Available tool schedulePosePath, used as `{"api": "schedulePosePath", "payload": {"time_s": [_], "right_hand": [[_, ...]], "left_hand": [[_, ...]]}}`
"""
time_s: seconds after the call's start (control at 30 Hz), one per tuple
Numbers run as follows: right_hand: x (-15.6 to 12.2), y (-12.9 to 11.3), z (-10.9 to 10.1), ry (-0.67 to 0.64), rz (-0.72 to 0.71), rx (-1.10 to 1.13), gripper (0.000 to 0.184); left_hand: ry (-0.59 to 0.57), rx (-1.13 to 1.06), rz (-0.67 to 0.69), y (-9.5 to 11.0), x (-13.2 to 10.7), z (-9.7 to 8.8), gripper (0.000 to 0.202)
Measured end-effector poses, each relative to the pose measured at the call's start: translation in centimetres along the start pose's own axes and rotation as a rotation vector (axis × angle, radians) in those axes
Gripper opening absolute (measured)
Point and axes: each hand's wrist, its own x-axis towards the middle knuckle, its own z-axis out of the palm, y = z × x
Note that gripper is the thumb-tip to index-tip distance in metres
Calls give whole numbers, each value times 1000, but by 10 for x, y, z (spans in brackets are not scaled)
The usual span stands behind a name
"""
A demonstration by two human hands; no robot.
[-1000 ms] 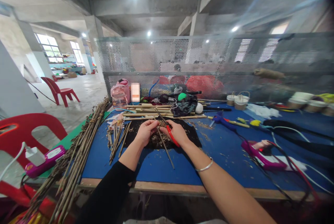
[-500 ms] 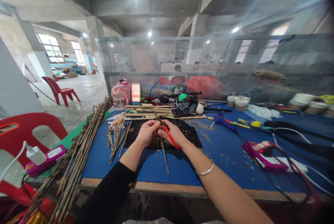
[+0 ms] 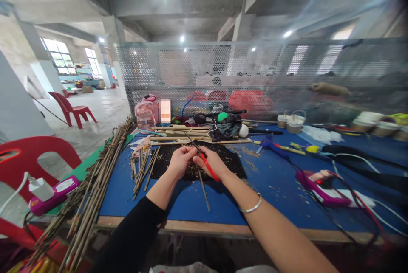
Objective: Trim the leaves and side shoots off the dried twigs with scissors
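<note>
My right hand (image 3: pixel 211 161) grips red-handled scissors (image 3: pixel 208 167), their dark blades pointing up and away to the left. My left hand (image 3: pixel 182 160) is closed, its thumb and fingers meeting my right fingertips. From beneath the hands a thin brown stick (image 3: pixel 204 192) slants toward me over the blue tabletop; its upper end is hidden by my fingers, and the left hand seems to pinch it. Below both hands lies a black cloth (image 3: pixel 234 164) strewn with plant scraps. Short cut sticks (image 3: pixel 148 171) lie just left of it.
A long bundle of twigs (image 3: pixel 98 179) rests along the left edge. Behind the cloth are bamboo rods (image 3: pixel 178 139) and a dark bundle with a green ball (image 3: pixel 222 116). Purple power strips (image 3: pixel 331 196) with cables sit at both sides. A perforated metal screen (image 3: pixel 191 69) stands behind.
The stick's lower end has shifted slightly right. Both hands stay together with the scissors held nearly the same way. The view has moved a little.
</note>
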Motion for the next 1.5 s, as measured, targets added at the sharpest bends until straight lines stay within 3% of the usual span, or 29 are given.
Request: {"api": "schedulePosePath", "payload": {"time_s": [0.3, 0.57, 0.8, 1.27, 1.5], "right_hand": [[2, 7, 4, -19, 64, -132, 42], [3, 3, -4, -74, 120, -207, 46], [2, 10, -2, -56, 106, -220, 46], [3, 10, -1, -45, 125, -231, 47], [2, 2, -3, -31, 94, -226, 50]], "left_hand": [[61, -7, -76, -4, 4, -5, 38], [39, -20, -91, -3, 3, -5, 38], [69, -9, -18, 0, 2, -3, 38], [13, -30, -42, -3, 4, -5, 38], [70, -28, 31, 0, 4, -5, 38]]}}
